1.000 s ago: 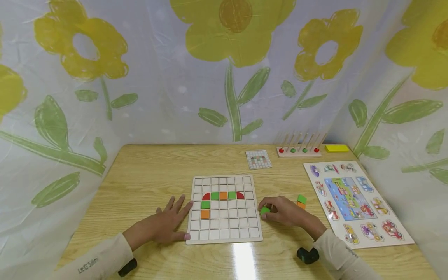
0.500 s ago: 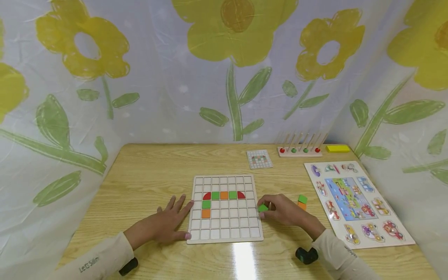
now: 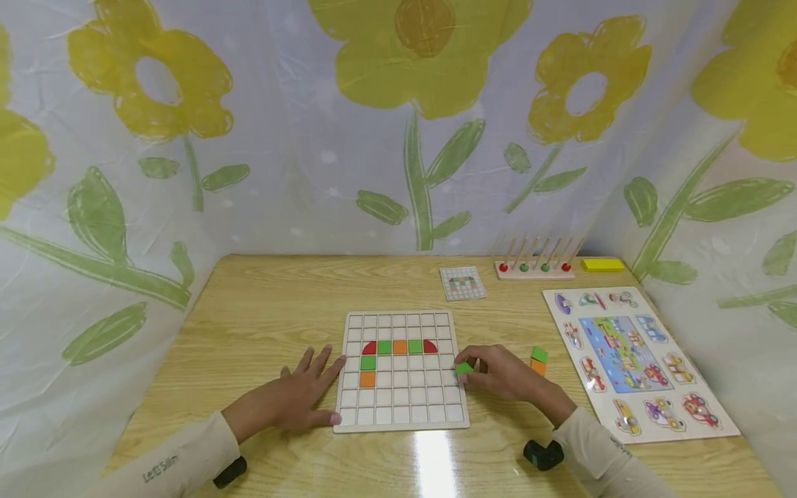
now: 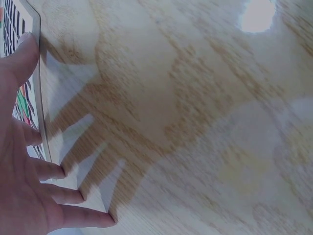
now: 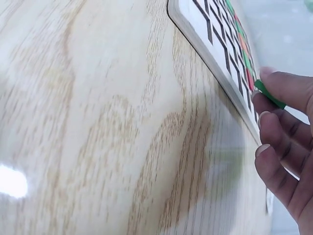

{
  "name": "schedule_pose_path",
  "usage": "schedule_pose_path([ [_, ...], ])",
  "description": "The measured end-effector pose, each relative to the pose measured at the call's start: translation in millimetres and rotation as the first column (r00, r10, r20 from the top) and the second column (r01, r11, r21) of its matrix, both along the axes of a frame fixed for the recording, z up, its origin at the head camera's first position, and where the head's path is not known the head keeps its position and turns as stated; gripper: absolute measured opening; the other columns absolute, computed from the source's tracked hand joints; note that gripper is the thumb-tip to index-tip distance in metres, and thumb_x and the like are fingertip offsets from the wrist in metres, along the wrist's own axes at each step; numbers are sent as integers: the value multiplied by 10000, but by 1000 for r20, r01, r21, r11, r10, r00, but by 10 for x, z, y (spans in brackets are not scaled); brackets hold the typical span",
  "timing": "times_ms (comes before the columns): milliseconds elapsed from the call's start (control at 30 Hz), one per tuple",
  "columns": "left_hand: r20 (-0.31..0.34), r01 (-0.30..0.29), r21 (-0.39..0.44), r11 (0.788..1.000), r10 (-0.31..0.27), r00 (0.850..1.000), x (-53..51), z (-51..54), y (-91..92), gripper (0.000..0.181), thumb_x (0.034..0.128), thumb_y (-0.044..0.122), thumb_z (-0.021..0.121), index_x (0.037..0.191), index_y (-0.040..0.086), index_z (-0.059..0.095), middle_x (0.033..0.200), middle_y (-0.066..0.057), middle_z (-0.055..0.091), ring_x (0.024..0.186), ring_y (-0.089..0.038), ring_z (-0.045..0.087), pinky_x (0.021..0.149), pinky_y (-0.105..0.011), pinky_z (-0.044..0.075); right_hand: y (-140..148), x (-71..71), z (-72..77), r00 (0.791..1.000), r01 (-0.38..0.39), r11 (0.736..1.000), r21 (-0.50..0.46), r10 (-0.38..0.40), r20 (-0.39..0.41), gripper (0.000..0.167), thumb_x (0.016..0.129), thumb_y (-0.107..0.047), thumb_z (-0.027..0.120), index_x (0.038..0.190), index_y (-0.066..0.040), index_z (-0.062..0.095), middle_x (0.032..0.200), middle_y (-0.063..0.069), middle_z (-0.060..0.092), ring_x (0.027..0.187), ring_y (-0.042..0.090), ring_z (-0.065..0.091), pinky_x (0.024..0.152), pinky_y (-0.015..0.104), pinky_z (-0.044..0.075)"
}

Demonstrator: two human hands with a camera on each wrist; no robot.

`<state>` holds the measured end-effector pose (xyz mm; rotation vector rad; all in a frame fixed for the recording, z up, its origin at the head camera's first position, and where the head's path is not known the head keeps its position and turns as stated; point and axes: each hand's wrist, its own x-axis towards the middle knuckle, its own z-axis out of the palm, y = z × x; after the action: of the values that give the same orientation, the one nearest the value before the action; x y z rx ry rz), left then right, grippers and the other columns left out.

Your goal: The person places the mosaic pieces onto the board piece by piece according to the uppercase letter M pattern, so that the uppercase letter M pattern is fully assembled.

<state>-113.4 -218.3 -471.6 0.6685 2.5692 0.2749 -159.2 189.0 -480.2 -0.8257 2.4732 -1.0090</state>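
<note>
The white gridded board [image 3: 401, 406] lies flat on the table. A red rounded tile [image 3: 370, 348] and another at the right end [image 3: 429, 346] close off a row of green and orange squares. Below the left end sit a green square [image 3: 369, 362] and an orange square [image 3: 367, 379]. My left hand [image 3: 297, 398] rests with spread fingers at the board's left edge, thumb and a fingertip touching it. Over the board's right edge, my right hand [image 3: 503, 373] pinches a green square tile [image 5: 270, 94] between thumb and forefinger; its other fingers are bent in the right wrist view.
Beside my right hand lie a loose green tile [image 3: 539, 354] and an orange tile [image 3: 538, 367]. Farther right is a picture puzzle board [image 3: 685, 429]. A pattern card [image 3: 463, 283], a pegged stand [image 3: 534, 274] and a yellow block [image 3: 602, 265] lie at the back.
My right hand has shifted slightly left with the green tile, from beside the board to over its right edge. The left hand stays at the board's left edge.
</note>
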Motion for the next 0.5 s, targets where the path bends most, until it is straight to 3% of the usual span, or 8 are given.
schedule_pose_path([
  [500,-11,1,-10,1000,-1,1000,7,-6,5,1014,903,703,550,1621,109,152,1663,-264,71,1481,-578,118,972,-819,300,-32,-10,-1,999,-19,1000,-22,18,-30,199,978,-154,671,1170,-101,672,938,-26,679,645,42,515,603,212,466],
])
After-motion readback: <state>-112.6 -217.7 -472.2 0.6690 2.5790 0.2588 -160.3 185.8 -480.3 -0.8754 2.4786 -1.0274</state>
